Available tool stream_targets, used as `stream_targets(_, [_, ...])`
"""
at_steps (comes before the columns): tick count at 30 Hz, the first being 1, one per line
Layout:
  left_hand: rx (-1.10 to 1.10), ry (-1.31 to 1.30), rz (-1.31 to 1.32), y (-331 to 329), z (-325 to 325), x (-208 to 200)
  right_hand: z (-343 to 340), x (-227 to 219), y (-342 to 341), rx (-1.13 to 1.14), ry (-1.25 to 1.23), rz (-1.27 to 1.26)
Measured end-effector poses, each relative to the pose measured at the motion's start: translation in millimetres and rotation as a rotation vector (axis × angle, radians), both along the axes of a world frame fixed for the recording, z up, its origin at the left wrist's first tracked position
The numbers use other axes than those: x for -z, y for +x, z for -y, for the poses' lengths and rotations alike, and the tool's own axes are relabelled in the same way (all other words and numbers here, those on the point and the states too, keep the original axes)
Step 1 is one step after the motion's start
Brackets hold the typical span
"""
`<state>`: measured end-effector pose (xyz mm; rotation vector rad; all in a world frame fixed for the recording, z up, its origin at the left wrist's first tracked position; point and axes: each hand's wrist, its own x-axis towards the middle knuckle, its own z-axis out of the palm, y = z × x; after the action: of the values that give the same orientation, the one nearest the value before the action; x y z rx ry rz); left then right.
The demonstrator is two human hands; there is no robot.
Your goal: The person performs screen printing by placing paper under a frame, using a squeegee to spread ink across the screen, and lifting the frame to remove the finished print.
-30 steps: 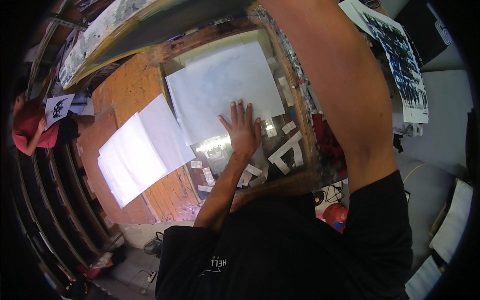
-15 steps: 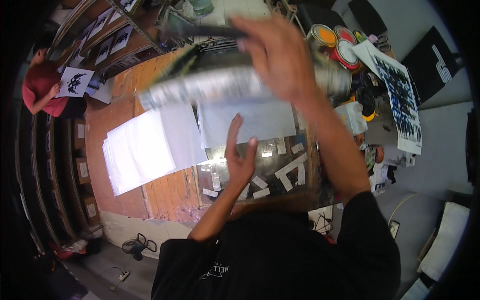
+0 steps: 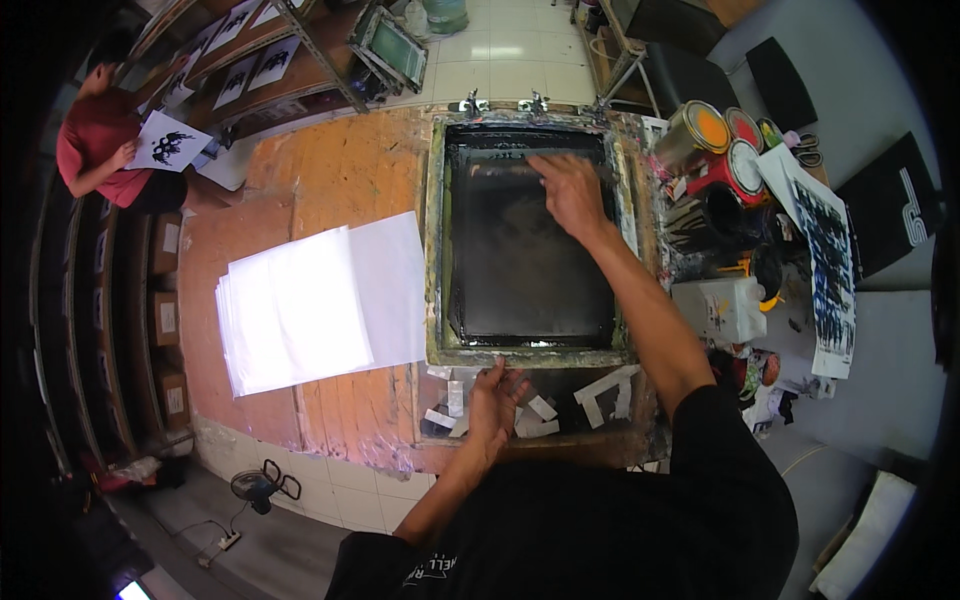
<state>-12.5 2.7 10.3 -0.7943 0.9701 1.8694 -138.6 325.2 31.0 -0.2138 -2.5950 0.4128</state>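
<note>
Black ink coats the mesh of the rectangular wooden-framed printing screen (image 3: 528, 250), which lies flat on the worn orange wooden table (image 3: 330, 170). Nearest the body, the left hand (image 3: 495, 400) rests with its fingers spread loosely open on the screen's near frame edge, gripping nothing, only pressing down; just beside and below it lie short white tape strips (image 3: 540, 408) stuck to the glossy dark board. Beyond it, across the mesh, the right hand (image 3: 568, 188) reaches to the far end of the screen, fingers curled over what looks like the long dark squeegee bar (image 3: 520, 160) lying crosswise there (whether the grip is fully closed I cannot tell). To do this well, I judge the left hand should keep the frame pinned firmly while the right takes an even, centred hold, so the blade meets the mesh squarely. Left of the left hand sits a stack of blank white paper sheets (image 3: 320, 300). Right of the right hand stand open round paint tins (image 3: 715, 145). Farthest off, another person in a red shirt (image 3: 95, 140) holds a printed sheet.
</note>
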Motion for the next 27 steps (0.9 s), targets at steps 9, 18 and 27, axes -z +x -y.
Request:
stream_targets(9, [-0.014,-0.06,-0.039,3,-2,-26,0,42,-26,0.102,0.135,0.098])
stream_targets(18, [0.101,-0.064,-0.142,2,-2,-32,147,-10,145,0.063,-0.052,0.189])
stream_targets(27, [0.069,-0.089,-0.131,3,-3,5,158,-23,144,0.095,-0.02,0.378])
